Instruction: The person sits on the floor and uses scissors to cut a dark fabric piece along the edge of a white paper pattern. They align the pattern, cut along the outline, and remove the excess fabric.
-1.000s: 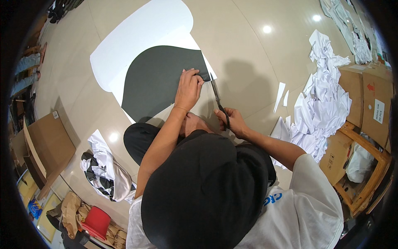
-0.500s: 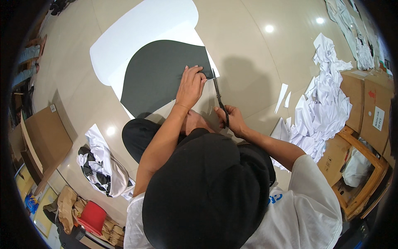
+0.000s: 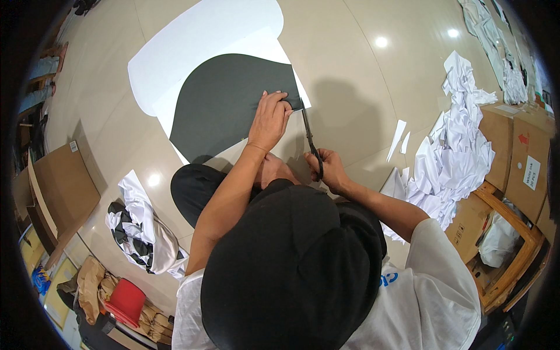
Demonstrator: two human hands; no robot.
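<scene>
Dark grey sheet material, cut as a panel (image 3: 227,105) with a curved far edge, lies flat at 11 o'clock over a larger white sheet (image 3: 198,46), which rests on the tiled floor (image 3: 344,52). White margins show along the panel's edges. The left hand (image 3: 268,125), at 12 o'clock, bears on the panel near its right-hand corner; its fingers are bent and set close together, and whether the thumb pinches the material cannot be determined. The right hand (image 3: 329,172), just off centre at 3 o'clock, grips the black handles of the scissors (image 3: 309,135), its fingers closed around the loops. The scissor blades point toward 12 o'clock and meet the white margin beside that corner; the gap between them is too small to tell. Two narrow white offcuts (image 3: 396,140) lie between 2 and 3 o'clock, near a crumpled white fabric heap (image 3: 449,157) at 3 o'clock. Cardboard boxes (image 3: 501,146) stand beyond the heap. A black-and-white fabric bundle (image 3: 137,233) lies at 8 o'clock, with a red container (image 3: 125,301) farther out.
</scene>
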